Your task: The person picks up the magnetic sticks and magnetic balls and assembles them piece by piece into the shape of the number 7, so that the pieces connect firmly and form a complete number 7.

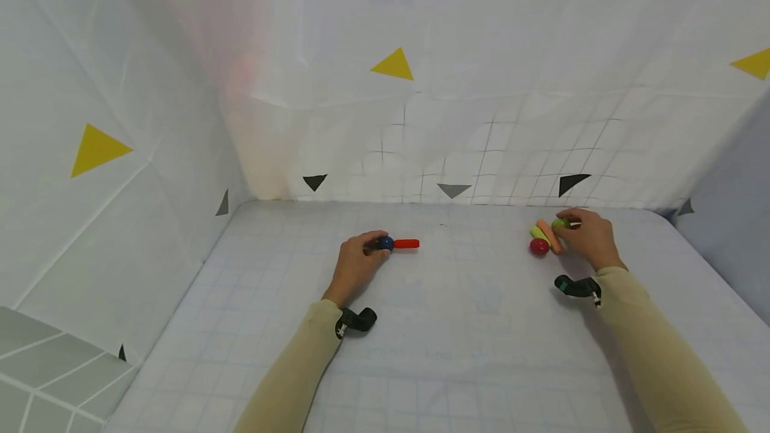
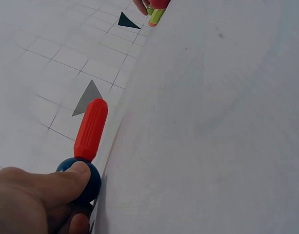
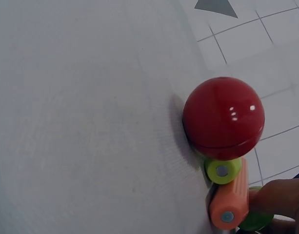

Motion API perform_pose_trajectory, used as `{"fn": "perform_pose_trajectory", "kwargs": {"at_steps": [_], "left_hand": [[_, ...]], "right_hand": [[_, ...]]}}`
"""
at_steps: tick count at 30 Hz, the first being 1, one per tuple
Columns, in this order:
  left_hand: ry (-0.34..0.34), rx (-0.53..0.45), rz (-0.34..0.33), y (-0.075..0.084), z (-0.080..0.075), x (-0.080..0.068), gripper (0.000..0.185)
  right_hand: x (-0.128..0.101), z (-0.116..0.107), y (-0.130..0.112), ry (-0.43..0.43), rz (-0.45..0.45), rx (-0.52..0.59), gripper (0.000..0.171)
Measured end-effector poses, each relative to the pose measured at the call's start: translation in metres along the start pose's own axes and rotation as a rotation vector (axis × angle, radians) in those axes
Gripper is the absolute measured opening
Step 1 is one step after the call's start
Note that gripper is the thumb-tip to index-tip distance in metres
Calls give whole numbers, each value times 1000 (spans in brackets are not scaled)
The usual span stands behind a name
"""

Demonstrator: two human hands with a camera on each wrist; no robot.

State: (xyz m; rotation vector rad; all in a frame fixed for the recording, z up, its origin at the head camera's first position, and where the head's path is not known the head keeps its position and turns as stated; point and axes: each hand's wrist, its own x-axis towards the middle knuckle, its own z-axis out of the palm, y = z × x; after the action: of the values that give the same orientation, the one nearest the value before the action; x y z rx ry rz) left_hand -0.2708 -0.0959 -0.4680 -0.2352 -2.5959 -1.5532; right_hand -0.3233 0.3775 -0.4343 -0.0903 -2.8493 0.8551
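Observation:
My left hand point(image 1: 353, 266) pinches a shiny blue ball point(image 1: 386, 243) low over the table. A ribbed red rod point(image 1: 406, 244) extends from the ball, its near end against it; in the left wrist view the thumb lies across the ball point(image 2: 93, 184). On the far right, my right hand point(image 1: 591, 239) has its fingers curled round a green ball point(image 1: 561, 224). Beside that ball lie an orange rod point(image 1: 550, 237), a yellow-green rod point(image 1: 539, 235) and a glossy red ball point(image 1: 539, 246). In the right wrist view the fingers partly hide the green ball point(image 3: 256, 221).
The white table point(image 1: 457, 326) carries a faint grid and meets a white sheeted back wall point(image 1: 481, 85). More sheeting closes off the left and right sides. A dark wrist camera point(image 1: 359, 319) sits on the left wrist, another point(image 1: 577, 286) on the right.

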Motion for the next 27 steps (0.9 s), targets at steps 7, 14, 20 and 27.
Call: {"fn": "perform_pose_trajectory", "kwargs": {"at_steps": [7, 14, 20, 27], "left_hand": [[6, 6, 7, 0, 0, -1, 38], [6, 3, 5, 1, -1, 0, 38], [6, 2, 20, 1, -2, 1, 38], [6, 4, 9, 2, -1, 0, 38]], "right_hand": [[-3, 0, 3, 13, 26, 26, 42], [-4, -2, 6, 29, 45, 48, 41], [-6, -6, 7, 59, 28, 38, 40], [-8, -7, 8, 68, 10, 29, 38]]}}
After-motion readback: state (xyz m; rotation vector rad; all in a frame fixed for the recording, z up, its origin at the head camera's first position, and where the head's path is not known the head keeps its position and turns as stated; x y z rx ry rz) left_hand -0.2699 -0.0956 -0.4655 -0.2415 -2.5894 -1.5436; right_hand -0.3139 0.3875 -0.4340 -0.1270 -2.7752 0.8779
